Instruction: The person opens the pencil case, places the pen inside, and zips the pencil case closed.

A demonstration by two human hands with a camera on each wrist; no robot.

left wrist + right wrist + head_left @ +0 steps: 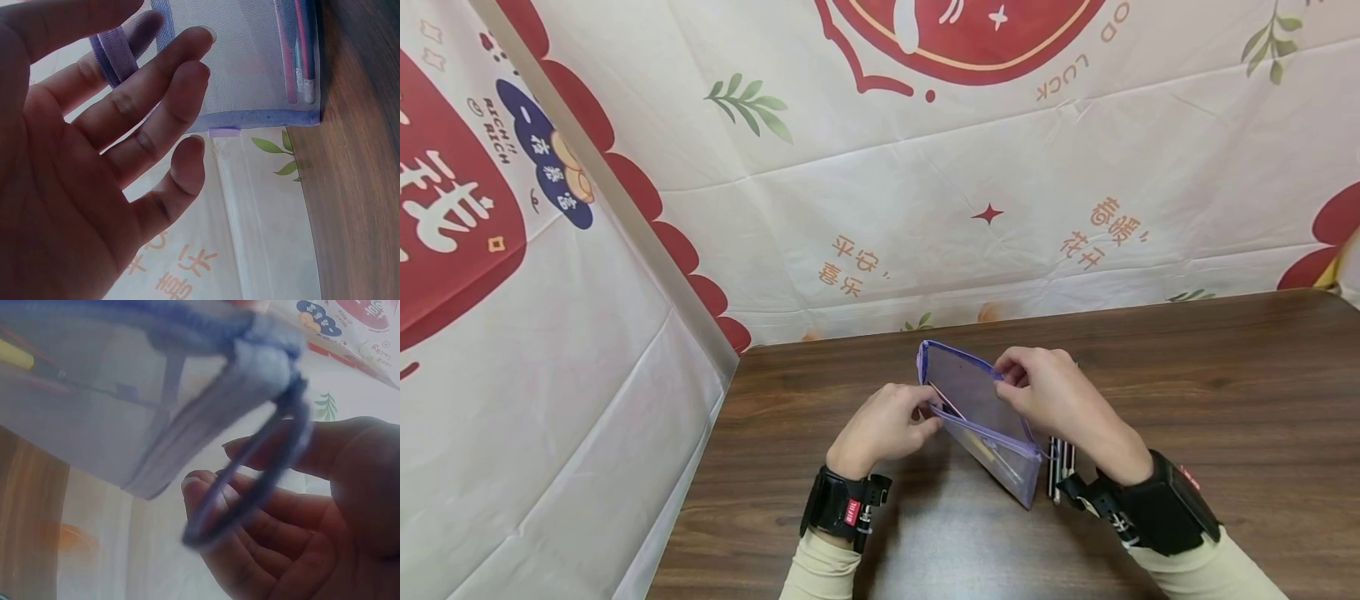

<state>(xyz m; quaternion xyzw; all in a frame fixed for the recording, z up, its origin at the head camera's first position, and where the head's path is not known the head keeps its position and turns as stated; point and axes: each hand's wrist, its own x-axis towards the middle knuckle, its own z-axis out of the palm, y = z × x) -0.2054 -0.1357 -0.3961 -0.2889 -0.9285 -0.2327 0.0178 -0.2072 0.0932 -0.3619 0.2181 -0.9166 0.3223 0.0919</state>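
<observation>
A see-through mesh pencil case (1026, 477) with purple edging stands on the table, its top gaping. My left hand (880, 425) pinches the near rim toward the left end, thumb outside. Across from it, my right hand (1051, 390) holds the far rim between thumb and fingers. Inside are slim pencils (304, 44), pink and dark, along one side, and a yellow-handled item (15, 355) whose kind I cannot tell. A purple strap loop (250, 487) hangs from one end of the case, near my right fingers in the right wrist view.
Several dark and silver pens (1056, 475) lie on the brown wooden table (1247, 417) beside the case, partly under my right wrist. A printed white cloth (925, 208) hangs behind the table, and another covers the left side.
</observation>
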